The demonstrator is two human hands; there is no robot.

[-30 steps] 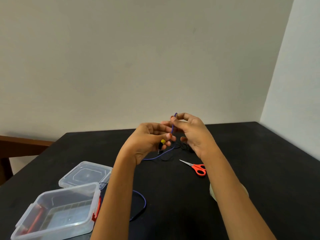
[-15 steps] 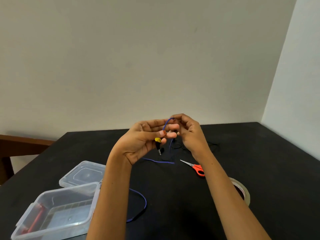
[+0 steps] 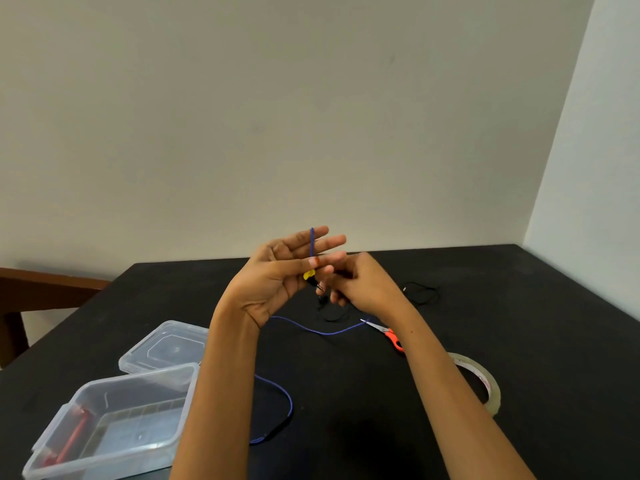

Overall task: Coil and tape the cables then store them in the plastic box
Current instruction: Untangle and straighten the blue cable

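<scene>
Above the black table [image 3: 540, 341], my left hand [image 3: 277, 275] is raised, palm toward me and fingers stretched out. Its thumb pinches a blue cable [image 3: 325, 331] by its yellow plug [image 3: 309, 274] against the fingers. A strand of the cable runs up over the fingers. My right hand [image 3: 367, 289] is curled just right of the left fingertips and grips the same cable. The rest of the cable trails across the table and loops behind my left forearm. The open clear plastic box [image 3: 138, 377] stands at the near left.
The box's lid [image 3: 166, 348] lies behind the box. Orange-handled scissors [image 3: 391, 337] and a roll of clear tape [image 3: 486, 382] lie to the right of my right arm. A thin black cable [image 3: 420, 294] lies loose further back. A wooden bench [image 3: 52, 289] is at the left.
My left fingers have straightened and spread upward with the cable strand over them. My right hand has dropped lower and to the right, drawing the cable down.
</scene>
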